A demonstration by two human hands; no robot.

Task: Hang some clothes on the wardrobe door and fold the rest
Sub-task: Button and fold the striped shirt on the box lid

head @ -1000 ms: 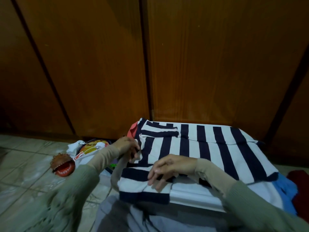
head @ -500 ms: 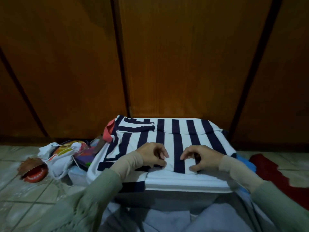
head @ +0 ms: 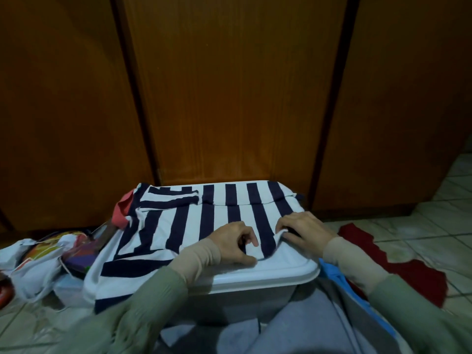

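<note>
Head view, quick pass. Where's the shirt?

— Striped shirt (head: 204, 221) lies flat on the lid of a white plastic bin (head: 281, 273), right in front of the person, up against the wardrobe door (head: 229, 98). Its left part spills off the lid's left side toward the floor.

— Hands?

— Both at the near edge. Right hand (head: 304, 229) pinches a raised bit of the near hem between thumb and fingers. Left hand (head: 233, 242) rests just beside it, fingers curled, thumb on the cloth; looks like it pinches the hem too, though the exact contact is hard to see.

— Axis?

— Stripes run away from the person, toward the door. The shirt's long side runs left to right across the lid. My guess is the next fold carries the near hem away from the body, so both hands are equally placed; right one is already lifting.

— Materials?

— Soft knit, navy and white bands, a sleeve folded over at far left. Lid is smooth hard plastic with a rounded lip. Door is brown wood grain. Floor is glossy pale tile (head: 421, 226).

— Anything else?

— Red cloth (head: 408, 267) on the tile at right, a blue one (head: 339, 277) beside the bin, a coral piece (head: 122, 210) under the shirt's far left, a white bag (head: 33, 272) of stuff at left.
</note>
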